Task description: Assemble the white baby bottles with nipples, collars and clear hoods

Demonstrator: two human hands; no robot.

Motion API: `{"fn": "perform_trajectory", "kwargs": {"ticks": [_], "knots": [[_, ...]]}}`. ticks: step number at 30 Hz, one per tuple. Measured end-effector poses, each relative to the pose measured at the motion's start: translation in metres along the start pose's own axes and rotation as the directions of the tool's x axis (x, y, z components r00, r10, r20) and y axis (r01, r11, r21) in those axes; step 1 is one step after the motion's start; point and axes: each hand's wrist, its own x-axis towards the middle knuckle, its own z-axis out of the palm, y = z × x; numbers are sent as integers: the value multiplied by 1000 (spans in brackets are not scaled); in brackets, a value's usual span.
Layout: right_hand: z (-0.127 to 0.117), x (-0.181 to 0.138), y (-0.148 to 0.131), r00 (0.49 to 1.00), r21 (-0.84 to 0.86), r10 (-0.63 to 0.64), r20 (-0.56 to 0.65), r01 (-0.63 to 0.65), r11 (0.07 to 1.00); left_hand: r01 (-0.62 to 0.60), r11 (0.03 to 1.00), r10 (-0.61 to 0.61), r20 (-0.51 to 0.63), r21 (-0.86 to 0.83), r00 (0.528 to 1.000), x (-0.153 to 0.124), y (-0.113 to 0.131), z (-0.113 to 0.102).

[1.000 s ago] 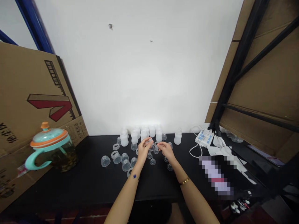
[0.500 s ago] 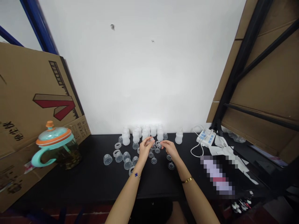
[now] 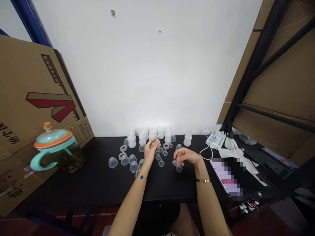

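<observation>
My left hand (image 3: 150, 151) is closed, holding a small clear plastic piece (image 3: 157, 141) whose exact kind I cannot make out, in front of the white baby bottles (image 3: 168, 137). Lower and to the right, my right hand (image 3: 185, 155) bends its fingers down onto a clear bottle nipple (image 3: 175, 162), pinching it at the edge. Another nipple (image 3: 179, 169) lies just below those fingers. Between the hands, several clear nipples (image 3: 161, 163) rest on the black table (image 3: 157, 186). Left of my left hand are domed clear caps (image 3: 134, 166) and pale rings (image 3: 123, 148).
One bottle with a nipple (image 3: 187, 139) stands apart near the wall. A clear cap (image 3: 178, 147) sits behind my right hand. At right are a power strip (image 3: 216, 140) with white cable, paper and a phone (image 3: 222, 178); at left, a lidded jug (image 3: 57, 149) before cardboard (image 3: 36, 82).
My hands have separated. The right one moved right and down to the nipples, while the left stayed closed on its piece. The whole view has shifted slightly upward.
</observation>
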Motion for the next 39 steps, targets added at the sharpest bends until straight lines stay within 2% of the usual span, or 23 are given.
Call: {"fn": "perform_trajectory", "kwargs": {"ticks": [2, 4, 7, 9, 13, 18, 23, 28, 30, 33, 35, 37, 38, 39], "knots": [[-1, -3, 4, 984, -11, 55, 169, -54, 998, 13, 1000, -13, -12, -19, 1000, 0, 2, 0], [-1, -1, 8, 961, -33, 90, 263, -84, 996, 17, 999, -18, -14, -27, 1000, -1, 3, 0], [1, 4, 10, 933, -78, 155, 325, -137, 988, 13, 1000, -13, -13, -27, 1000, -1, 3, 0], [2, 7, 9, 923, -113, 222, 316, -195, 974, 12, 1000, -12, -16, -22, 1000, -2, 4, 0], [4, 8, 7, 921, -149, 313, 232, -284, 947, 14, 1000, -14, -20, -17, 1000, -3, 6, 1], [3, 9, 6, 945, -118, 300, 129, -286, 951, 14, 1000, -14, -17, -8, 1000, -2, 5, 1], [3, 15, 7, 983, -101, 179, -31, -182, 978, 1, 1000, -1, -13, 5, 1000, 0, 1, 0], [5, 22, 9, 982, -88, 101, -158, -116, 989, 1, 1000, -1, -11, 16, 1000, 0, 0, 0], [4, 24, 8, 973, -76, 55, -223, -74, 994, 2, 1000, -1, -13, 18, 1000, 0, 0, 0], [3, 23, 6, 930, -52, -38, -364, 20, 998, -1, 1000, 2, -8, 17, 1000, -1, 2, 1], [3, 18, 4, 915, -31, -76, -397, 70, 997, -5, 1000, 5, -3, 13, 1000, -1, 2, 2], [4, 12, 2, 962, -3, -32, -272, 32, 999, -4, 1000, 4, -2, 8, 1000, -2, 3, 2], [6, 10, 2, 990, -11, 44, -130, -46, 999, -3, 1000, 3, -1, 9, 1000, -2, 3, 2], [8, 9, 2, 992, -40, 127, 15, -127, 991, -4, 1000, 4, 1, 10, 1000, -2, 3, 2]]}}
